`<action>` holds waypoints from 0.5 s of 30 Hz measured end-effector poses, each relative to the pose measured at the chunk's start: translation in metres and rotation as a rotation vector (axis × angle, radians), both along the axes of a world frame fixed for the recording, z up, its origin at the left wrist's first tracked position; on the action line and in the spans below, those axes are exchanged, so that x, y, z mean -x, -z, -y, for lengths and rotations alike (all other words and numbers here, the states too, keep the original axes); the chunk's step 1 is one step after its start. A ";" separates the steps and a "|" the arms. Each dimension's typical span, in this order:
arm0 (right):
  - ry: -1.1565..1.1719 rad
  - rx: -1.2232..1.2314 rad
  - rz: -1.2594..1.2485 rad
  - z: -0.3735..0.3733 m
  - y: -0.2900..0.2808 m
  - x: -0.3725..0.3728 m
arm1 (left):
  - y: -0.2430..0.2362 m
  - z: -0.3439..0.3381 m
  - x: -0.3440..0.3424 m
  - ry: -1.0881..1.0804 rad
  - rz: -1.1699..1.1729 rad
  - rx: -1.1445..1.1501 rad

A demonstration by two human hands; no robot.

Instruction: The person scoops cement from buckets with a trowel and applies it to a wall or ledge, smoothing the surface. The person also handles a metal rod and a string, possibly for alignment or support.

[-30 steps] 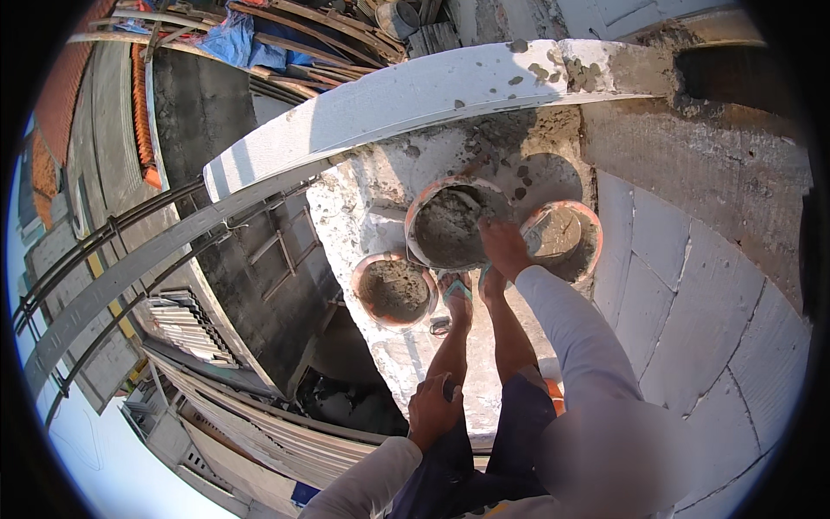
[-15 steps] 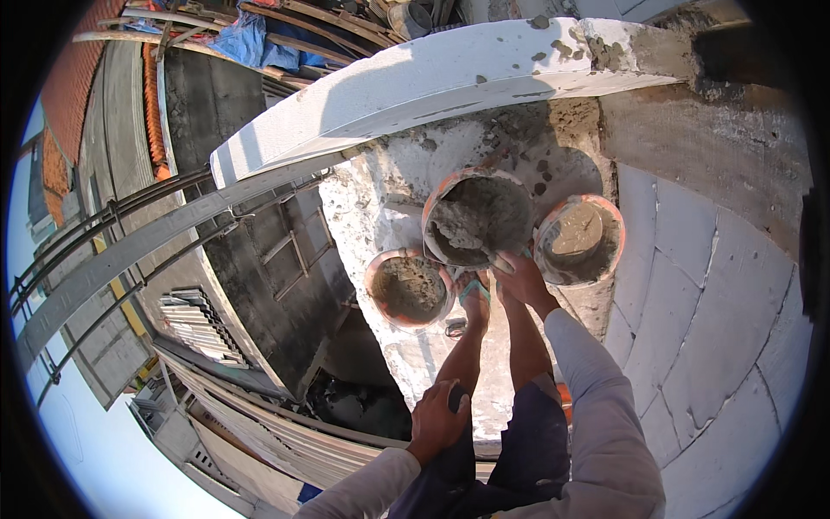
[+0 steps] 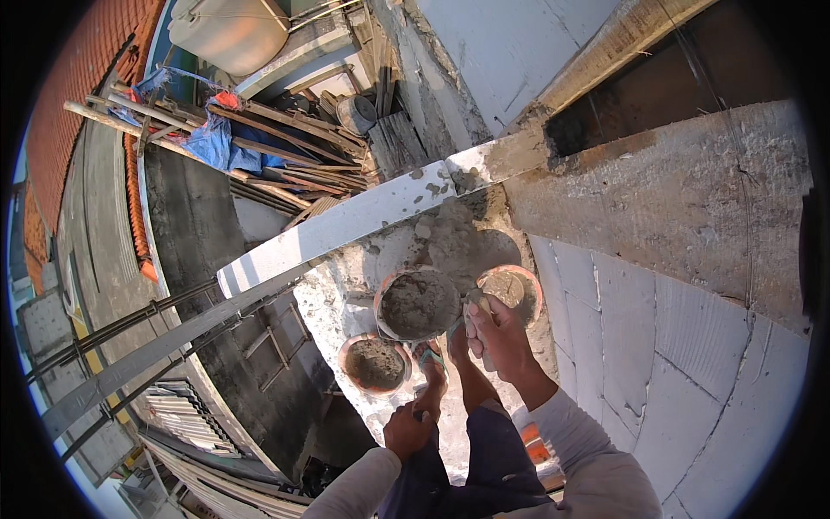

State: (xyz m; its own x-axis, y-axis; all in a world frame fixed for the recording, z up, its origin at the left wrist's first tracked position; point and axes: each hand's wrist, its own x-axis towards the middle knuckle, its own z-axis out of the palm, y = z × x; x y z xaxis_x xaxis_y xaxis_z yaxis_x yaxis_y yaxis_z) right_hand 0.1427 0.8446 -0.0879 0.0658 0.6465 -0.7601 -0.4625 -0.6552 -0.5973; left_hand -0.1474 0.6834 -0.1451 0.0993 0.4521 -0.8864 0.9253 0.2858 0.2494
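We have the middle bucket (image 3: pixel 379 304) of wet mortar (image 3: pixel 419 304) just left of and beyond our nearer right hand (image 3: pixel 504 342), its fingers curled round something unclear, while our left hand (image 3: pixel 406 431), grip indistinct, rests by the left leg (image 3: pixel 430 395).

Three buckets of grey mortar stood on a pale, mortar-stained slab (image 3: pixel 322 304).
The middle bucket (image 3: pixel 379 303) stood between the other two, nearer the slab's far edge than the left bucket (image 3: pixel 345 362), which sat beside the left edge. The right bucket (image 3: pixel 539 301), partly hidden, stood close to the right edge. Grey mortar spatter (image 3: pixel 451 235) spread along the far edge, behind the middle bucket. Two sandalled feet (image 3: pixel 432 356) rested on the slab, just on the near side of that bucket.
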 end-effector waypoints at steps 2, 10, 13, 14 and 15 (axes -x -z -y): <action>0.272 -0.037 -0.182 -0.052 -0.015 -0.041 | -0.010 -0.015 -0.008 0.001 -0.030 -0.022; 0.379 -0.070 -0.150 -0.052 -0.021 -0.060 | -0.027 -0.048 -0.029 -0.016 -0.062 0.038; 0.464 -0.011 -0.281 -0.071 -0.008 -0.070 | -0.013 -0.036 -0.030 0.005 -0.072 0.037; 0.475 -0.042 -0.282 -0.079 0.004 -0.079 | -0.010 -0.035 -0.029 0.009 -0.068 0.034; 0.552 -0.090 -0.302 -0.088 0.009 -0.084 | -0.008 -0.033 -0.029 0.008 -0.068 0.033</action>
